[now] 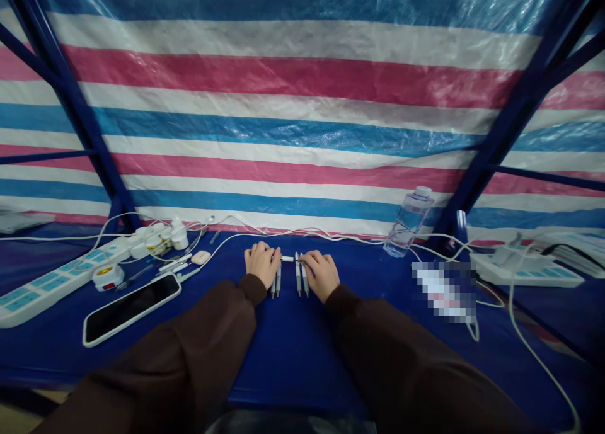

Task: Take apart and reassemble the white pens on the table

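Between my hands a short white and dark pen (287,259) lies crosswise, spanning the gap above two pairs of pens. My left hand (263,262) has its fingers closed on the left end of this pen. At its other end, my right hand (321,273) pinches with thumb and fingertips. Two grey pens (276,284) lie upright in the view beside my left hand, partly under it. Another two grey pens (301,279) lie parallel beside my right hand, their tips toward me.
At the left are a phone (132,309), a long power strip (61,275), plugs and loose pens. A clear bottle (408,222) leans at the right back, near cables and another power strip (543,274). Striped sheeting (293,125) hangs behind the blue table (297,365).
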